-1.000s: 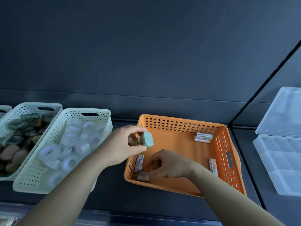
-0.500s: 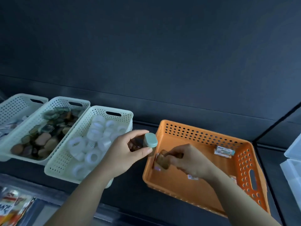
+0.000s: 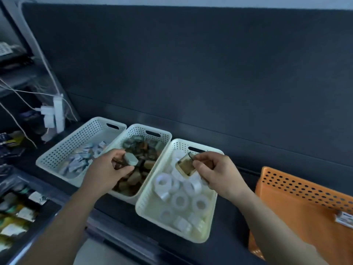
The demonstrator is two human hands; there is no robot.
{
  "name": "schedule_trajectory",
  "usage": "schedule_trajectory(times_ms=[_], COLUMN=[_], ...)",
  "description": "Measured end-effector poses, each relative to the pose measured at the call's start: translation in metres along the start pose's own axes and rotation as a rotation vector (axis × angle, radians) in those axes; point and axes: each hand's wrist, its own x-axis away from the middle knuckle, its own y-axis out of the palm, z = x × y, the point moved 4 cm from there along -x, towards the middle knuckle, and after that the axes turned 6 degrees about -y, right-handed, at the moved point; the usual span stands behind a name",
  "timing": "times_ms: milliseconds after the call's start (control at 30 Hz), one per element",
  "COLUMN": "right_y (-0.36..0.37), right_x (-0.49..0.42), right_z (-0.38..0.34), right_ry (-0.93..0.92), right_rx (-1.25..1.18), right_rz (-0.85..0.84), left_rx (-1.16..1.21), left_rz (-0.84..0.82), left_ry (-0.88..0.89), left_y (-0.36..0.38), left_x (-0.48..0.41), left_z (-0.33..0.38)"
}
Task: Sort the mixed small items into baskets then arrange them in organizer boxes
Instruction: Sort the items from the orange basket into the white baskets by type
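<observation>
Dark grey wall panel [image 3: 191,64], dark tabletop [image 3: 229,236], white power strip [image 3: 57,113] hanging at far left, dim bluish light

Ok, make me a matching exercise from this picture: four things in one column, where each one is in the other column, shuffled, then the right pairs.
Things
1. tape rolls
2. green-capped piece
3. tan block
4. orange basket

Places
A. held in the left hand
B. at the far right
C. held in the right hand
D. lying in a white basket

Pairs: 1-D, 2-A, 3-C, 4-B
</observation>
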Motion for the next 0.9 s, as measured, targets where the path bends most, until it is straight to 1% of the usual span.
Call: schedule_trajectory(times_ms=[67,167,233,300,367,400,467,500,567,633,667,767,900], right_y=[0.032,0.074,0.099,0.123,0.142,0.148,0.151,0.149,0.146,0.146,0.147,0.150,0.152], right_x=[-0.020,-0.047,-0.063,-0.077,-0.087,-0.092,-0.102,-0.108,-0.118,-0.125,-0.127,-0.136,-0.138], right_z=[-0.008,-0.019,-0.022,-0.020,-0.016,-0.014,-0.011,-0.011,-0.008,-0.006,-0.004,0.001,0.004], right_ry=[-0.019,-0.062,-0.074,-0.075,-0.061,-0.041,0.012,0.041,0.096,0.144,0.146,0.112,0.083], right_rx=[0.061,0.205,0.323,0.494,0.686,0.753,0.770,0.703,0.499,0.414,0.427,0.498,0.624], right_rz=[-0.021,-0.055,-0.118,-0.237,-0.370,-0.409,-0.389,-0.329,-0.197,-0.165,-0.166,-0.128,-0.146], left_rx=[-0.110,-0.272,-0.269,-0.253,-0.212,-0.163,-0.020,0.038,0.086,0.023,-0.016,-0.075,-0.258], left_rz=[-0.038,-0.191,-0.300,-0.388,-0.429,-0.413,-0.343,-0.329,-0.369,-0.421,-0.414,-0.339,-0.263], left_ry=[0.005,0.052,0.070,0.099,0.132,0.138,0.121,0.102,0.069,0.129,0.167,0.262,0.371], left_y=[-0.007,-0.008,-0.008,-0.011,-0.017,-0.020,-0.028,-0.029,-0.024,-0.013,-0.008,0.004,0.014], left_x=[-0.021,-0.042,-0.052,-0.061,-0.071,-0.077,-0.088,-0.094,-0.105,-0.112,-0.116,-0.127,-0.133], left_z=[-0.023,-0.042,-0.049,-0.050,-0.049,-0.047,-0.043,-0.041,-0.036,-0.031,-0.029,-0.027,-0.025])
